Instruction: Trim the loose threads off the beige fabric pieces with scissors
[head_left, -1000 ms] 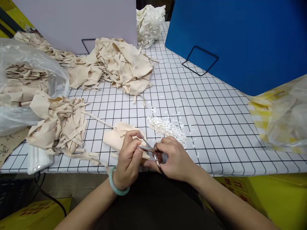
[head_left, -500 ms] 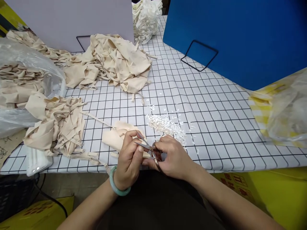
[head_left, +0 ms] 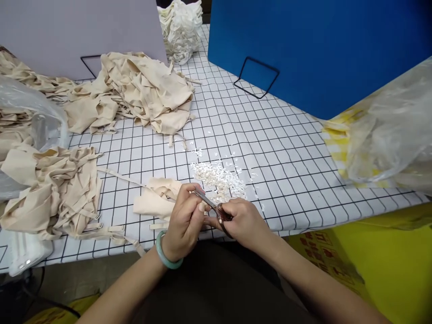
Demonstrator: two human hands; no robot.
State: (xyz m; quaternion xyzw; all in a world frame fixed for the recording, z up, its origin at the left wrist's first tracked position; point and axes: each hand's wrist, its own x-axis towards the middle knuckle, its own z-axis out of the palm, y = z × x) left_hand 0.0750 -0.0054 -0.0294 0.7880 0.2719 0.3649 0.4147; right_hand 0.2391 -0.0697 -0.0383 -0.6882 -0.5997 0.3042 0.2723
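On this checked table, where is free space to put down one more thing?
The widest bare patch of the table lies between the white clippings, the blue board and the plastic bag. The left side is crowded with beige fabric heaps, and both hands fill the near edge.

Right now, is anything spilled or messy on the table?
Yes. Tiny white snippets lie scattered loose on the checked table, just beyond the scissors in the right hand.
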